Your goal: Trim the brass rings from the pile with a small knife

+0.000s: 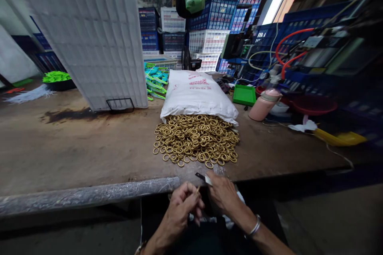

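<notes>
At the table's front edge, my left hand (184,203) is closed in a pinch on a small gold ring (198,189), which shows edge-on between the fingertips. Close beside it, my right hand (223,191) grips a dark, flat tool (200,176) with something white at the fingers; its exact kind is unclear. The tool's tip points left over the table edge. Just beyond both hands lies a heap of gold rings (194,139), spilling from the mouth of a white woven sack (197,91) with red print.
A ribbed white panel (86,44) stands upright on a wire stand at left. Right of the sack are a green tray (244,95), a pink bottle (263,105) and a machine with red hoses (281,48). Stacked crates (209,42) fill the back.
</notes>
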### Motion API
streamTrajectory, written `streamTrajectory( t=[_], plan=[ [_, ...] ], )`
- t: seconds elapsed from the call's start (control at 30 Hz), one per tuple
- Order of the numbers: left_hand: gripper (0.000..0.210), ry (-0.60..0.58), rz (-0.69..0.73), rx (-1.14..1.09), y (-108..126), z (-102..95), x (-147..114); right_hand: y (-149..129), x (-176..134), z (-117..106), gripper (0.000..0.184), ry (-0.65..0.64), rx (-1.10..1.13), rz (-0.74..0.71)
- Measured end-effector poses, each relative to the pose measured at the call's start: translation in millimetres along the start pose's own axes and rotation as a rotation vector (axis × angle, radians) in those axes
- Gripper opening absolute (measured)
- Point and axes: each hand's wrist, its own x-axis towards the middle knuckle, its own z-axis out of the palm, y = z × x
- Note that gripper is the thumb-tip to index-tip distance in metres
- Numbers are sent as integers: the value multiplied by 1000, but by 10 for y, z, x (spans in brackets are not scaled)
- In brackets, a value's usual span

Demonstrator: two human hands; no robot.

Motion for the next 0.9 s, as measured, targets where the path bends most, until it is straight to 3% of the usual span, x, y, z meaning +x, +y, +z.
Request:
streamTrajectory(
  t=[0.1,0.3,0.47,0.6,0.73,0.9],
  plan=[
    [29,-84,-22,-116,-3,52,-55,165,64,-6,22,112,-23,22],
    [27,39,-117,-248,-131,58,40,315,194,80,17,246,80,28],
    [18,36,-184,-357,-180,20,142,311,251,220,23,291,-16,32],
    [25,-4,-249,-449,-192,17,253,266,259,234,30,288,-71,59],
    [32,88,-289,-505,-130,73,358,253,261,211,27,279,-61,88],
    [27,208,-188,-254,-1,130,504,340,314,102,20,212,225,78]
  ],
)
